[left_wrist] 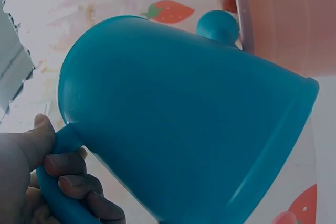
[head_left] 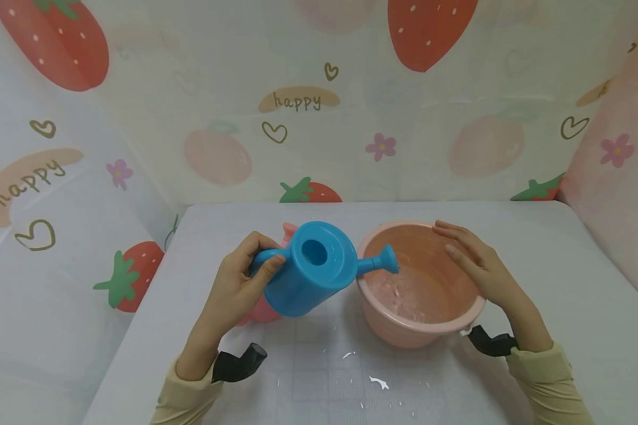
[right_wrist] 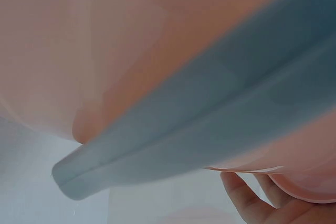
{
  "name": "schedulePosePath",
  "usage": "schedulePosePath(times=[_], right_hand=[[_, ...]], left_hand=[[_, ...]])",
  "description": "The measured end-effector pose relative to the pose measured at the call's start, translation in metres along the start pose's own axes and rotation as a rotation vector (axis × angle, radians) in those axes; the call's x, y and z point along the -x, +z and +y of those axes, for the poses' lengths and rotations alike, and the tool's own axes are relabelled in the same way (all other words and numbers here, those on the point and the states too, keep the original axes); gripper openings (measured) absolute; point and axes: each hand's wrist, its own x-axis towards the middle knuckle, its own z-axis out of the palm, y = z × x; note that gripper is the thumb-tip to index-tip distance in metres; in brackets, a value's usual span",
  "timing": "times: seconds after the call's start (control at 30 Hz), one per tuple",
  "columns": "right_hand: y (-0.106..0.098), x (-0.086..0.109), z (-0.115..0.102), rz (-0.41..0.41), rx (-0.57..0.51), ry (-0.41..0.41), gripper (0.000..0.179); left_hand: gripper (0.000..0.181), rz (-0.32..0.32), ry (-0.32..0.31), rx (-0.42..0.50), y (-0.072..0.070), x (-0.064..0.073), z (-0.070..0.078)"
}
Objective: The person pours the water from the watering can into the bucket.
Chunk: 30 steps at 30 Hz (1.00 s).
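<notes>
My left hand [head_left: 239, 283] grips the handle of a blue watering can [head_left: 311, 295], its fingers wrapped round it in the left wrist view. The can is tilted, its top hole facing the head camera. Its spout [head_left: 387, 260] reaches over the near left side of a pink bucket [head_left: 404, 333]. Ripples and glints show on water inside the bucket. My right hand [head_left: 475, 262] rests at the bucket's right rim with fingers extended and thumb over the inside. In the right wrist view, a grey bucket handle [right_wrist: 210, 114] crosses the outer wall.
A pink object [head_left: 264, 311] stands behind the watering can, mostly hidden by it. Small puddles [head_left: 379, 383] and drops lie on the white table [head_left: 319, 407] in front of the bucket. A strawberry-printed sheet [head_left: 425, 88] hangs along the back and sides.
</notes>
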Motion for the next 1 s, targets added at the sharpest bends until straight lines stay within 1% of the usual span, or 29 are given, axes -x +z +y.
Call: schedulePosePath(times=[0.23,0.53,1.0], right_hand=[[0.0001,0.0000,0.0001,-0.002,-0.004,-0.002,0.040],[0.0003,-0.0003,0.0005,-0.001,-0.007,-0.006,0.039],[-0.0003,0.0000,0.0016,-0.002,0.002,-0.001,0.039]], left_hand=[[0.010,-0.001,-0.001,0.005,-0.0003,-0.0003,-0.0006],[0.010,-0.010,0.015,0.001,-0.0009,0.0001,-0.0005],[0.010,-0.010,0.000,-0.003,-0.0012,0.0030,0.0030]])
